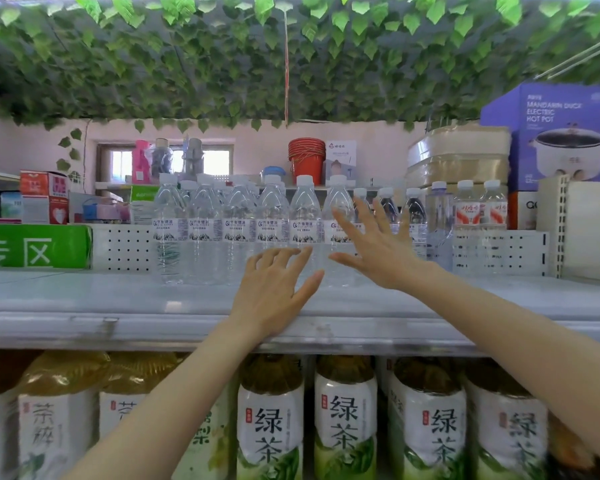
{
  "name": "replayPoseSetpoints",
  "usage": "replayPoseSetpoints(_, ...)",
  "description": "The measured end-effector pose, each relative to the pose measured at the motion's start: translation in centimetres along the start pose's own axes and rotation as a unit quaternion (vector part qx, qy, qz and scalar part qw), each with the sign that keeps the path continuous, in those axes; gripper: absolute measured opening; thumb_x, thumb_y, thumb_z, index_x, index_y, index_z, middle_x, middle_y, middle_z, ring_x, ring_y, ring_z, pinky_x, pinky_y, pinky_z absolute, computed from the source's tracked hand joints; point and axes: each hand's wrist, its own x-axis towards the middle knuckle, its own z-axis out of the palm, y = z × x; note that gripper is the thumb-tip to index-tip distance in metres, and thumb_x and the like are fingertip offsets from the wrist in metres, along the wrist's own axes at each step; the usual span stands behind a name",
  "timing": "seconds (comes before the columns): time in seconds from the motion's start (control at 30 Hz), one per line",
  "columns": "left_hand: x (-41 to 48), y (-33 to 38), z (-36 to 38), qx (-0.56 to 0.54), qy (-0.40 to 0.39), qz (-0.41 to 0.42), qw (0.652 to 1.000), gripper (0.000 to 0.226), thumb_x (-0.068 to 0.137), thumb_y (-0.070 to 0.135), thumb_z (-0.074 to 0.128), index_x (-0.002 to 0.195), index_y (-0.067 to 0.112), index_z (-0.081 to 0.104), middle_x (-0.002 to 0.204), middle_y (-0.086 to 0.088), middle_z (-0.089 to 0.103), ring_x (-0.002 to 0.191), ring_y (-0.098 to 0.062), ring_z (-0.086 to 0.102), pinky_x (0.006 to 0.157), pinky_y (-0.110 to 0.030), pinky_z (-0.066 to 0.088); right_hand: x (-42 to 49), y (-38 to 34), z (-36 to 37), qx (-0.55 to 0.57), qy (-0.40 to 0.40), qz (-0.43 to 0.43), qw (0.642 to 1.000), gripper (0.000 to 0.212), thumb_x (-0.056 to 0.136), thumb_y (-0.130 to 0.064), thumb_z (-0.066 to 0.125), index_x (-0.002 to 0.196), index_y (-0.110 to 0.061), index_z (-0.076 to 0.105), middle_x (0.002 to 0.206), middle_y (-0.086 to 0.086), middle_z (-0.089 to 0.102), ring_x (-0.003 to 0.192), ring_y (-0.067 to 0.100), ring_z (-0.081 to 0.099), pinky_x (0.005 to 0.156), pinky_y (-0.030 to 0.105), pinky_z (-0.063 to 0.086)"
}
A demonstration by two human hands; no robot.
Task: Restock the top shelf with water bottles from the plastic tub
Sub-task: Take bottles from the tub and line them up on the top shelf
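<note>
Forearms (174, 393) up, left hand (274, 289) & right hand (374, 251) splayed w/ nothing held, by a row of water bottles (238, 223) already on top shelf (84, 299); tub unseen, so remainder's unclear.

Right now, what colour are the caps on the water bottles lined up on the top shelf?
White, on every one of the water bottles in the row on the top shelf; the head view shows it.

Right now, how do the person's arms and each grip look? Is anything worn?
The left grip and the right grip are bare hands: no gloves, rings or marks visible. The left forearm and right forearm are bare too: no sleeves, watch or bracelet in view.
</note>
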Motion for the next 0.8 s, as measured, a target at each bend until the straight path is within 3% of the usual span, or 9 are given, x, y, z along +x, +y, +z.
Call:
replayPoseSetpoints(0.07,-0.2,0.0,-0.1,0.013,0.005,0.013,1.0,0.081,0.082,0.064,-0.001,0.146,0.026,0.03,0.141,0.001,0.045,0.129,-0.021,0.038,0.103,-0.037,0.023,-2.2,-0.1,-0.8,-0.046,0.016,-0.027,0.998,0.074,0.085,-0.07,0.008,0.147,-0.037,-0.015,0.158,0.004,-0.016,0.145,0.031,-0.013,0.108,0.065,-0.01)
replayPoseSetpoints(0.13,-0.7,0.2,-0.5,0.017,0.017,0.019,1.0,0.075,0.086,0.061,0.008,0.142,0.021,0.039,0.135,-0.004,0.053,0.123,-0.026,0.046,0.1,-0.041,0.03,-4.8,-0.5,-1.2,-0.091,0.063,-0.057,0.992,0.074,0.086,-0.067,-0.006,0.151,-0.034,0.009,0.159,0.008,0.012,0.145,0.032,0.014,0.107,0.069,0.006)
replayPoseSetpoints(0.2,-1.6,0.6,-1.0,0.019,0.038,0.03,0.999,0.066,0.09,0.056,0.02,0.134,0.017,0.05,0.125,-0.007,0.06,0.114,-0.029,0.054,0.093,-0.044,0.038,-7.3,-0.8,-1.5,-0.096,0.082,-0.06,0.99,0.075,0.093,-0.061,-0.003,0.141,-0.027,0.043,0.143,0.01,0.046,0.131,0.034,0.044,0.099,0.071,0.028)
replayPoseSetpoints(0.23,-2.0,0.9,-1.3,0.023,0.048,0.038,0.998,0.062,0.091,0.054,0.023,0.13,0.017,0.054,0.122,-0.007,0.062,0.11,-0.03,0.057,0.091,-0.044,0.04,-8.4,-1.0,-1.6,-0.093,0.086,-0.051,0.991,0.073,0.095,-0.058,0.001,0.135,-0.024,0.051,0.137,0.01,0.054,0.125,0.033,0.051,0.096,0.07,0.033)
replayPoseSetpoints(0.43,-5.6,1.8,-4.0,0.036,0.053,0.099,0.993,0.056,0.091,0.047,0.029,0.125,0.015,0.058,0.116,-0.007,0.065,0.106,-0.029,0.058,0.091,-0.043,0.039,-14.0,-2.4,-2.4,-0.083,0.061,0.001,0.995,0.059,0.09,-0.054,0.028,0.129,-0.02,0.058,0.132,0.009,0.057,0.117,0.033,0.058,0.097,0.066,0.036)
replayPoseSetpoints(0.67,-10.8,2.8,-7.3,0.03,0.039,0.101,0.994,0.051,0.09,0.043,0.032,0.119,0.015,0.063,0.114,-0.007,0.066,0.107,-0.029,0.058,0.096,-0.047,0.037,-18.8,-6.3,-3.9,0.008,0.077,0.04,0.996,0.051,0.087,-0.051,0.033,0.111,-0.021,0.066,0.115,0.005,0.066,0.1,0.027,0.065,0.088,0.058,0.043)
replayPoseSetpoints(0.8,-14.2,3.2,-9.3,0.052,0.033,0.081,0.995,0.05,0.088,0.042,0.033,0.114,0.014,0.065,0.11,-0.007,0.067,0.105,-0.029,0.059,0.098,-0.047,0.033,-20.7,-8.7,-4.6,0.038,0.082,0.03,0.995,0.051,0.089,-0.051,0.031,0.11,-0.02,0.066,0.111,0.003,0.066,0.1,0.026,0.064,0.09,0.055,0.043)
